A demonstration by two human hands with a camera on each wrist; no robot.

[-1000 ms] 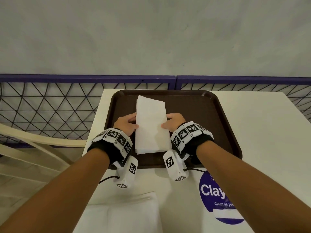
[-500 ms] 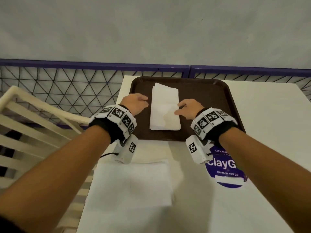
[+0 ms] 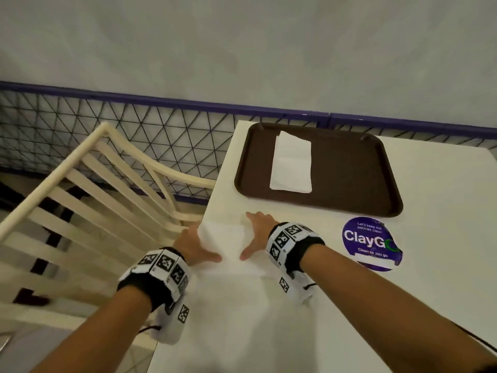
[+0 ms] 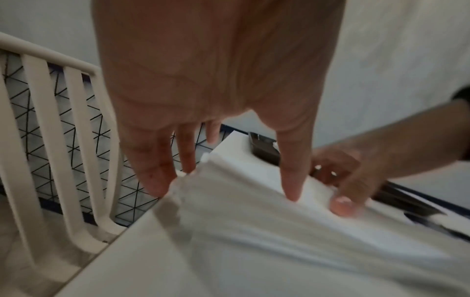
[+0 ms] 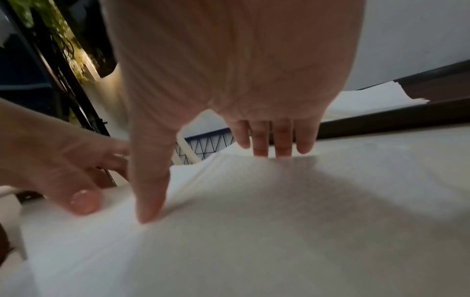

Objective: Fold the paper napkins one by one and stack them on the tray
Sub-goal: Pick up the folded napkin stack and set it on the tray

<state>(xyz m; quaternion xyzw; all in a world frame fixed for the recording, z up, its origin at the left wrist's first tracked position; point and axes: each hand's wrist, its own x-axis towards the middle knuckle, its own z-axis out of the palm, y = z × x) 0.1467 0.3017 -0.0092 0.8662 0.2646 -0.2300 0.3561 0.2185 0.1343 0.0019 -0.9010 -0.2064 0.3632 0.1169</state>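
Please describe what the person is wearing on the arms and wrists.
Both forearms are bare, without sleeves. Each wrist carries a black band covered with white square tiles printed with black-and-white coded markers. A white camera block hangs under each wrist, with a thin black cable.

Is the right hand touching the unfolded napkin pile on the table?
Touching. Right wrist view: right hand sets thumb and fingertips down on the unfolded napkin pile.

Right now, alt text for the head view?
Both hands, left hand and right hand, press flat on an unfolded napkin at the white table's near-left edge. Beyond it, a brown tray holds folded napkins; a purple sticker lies right.
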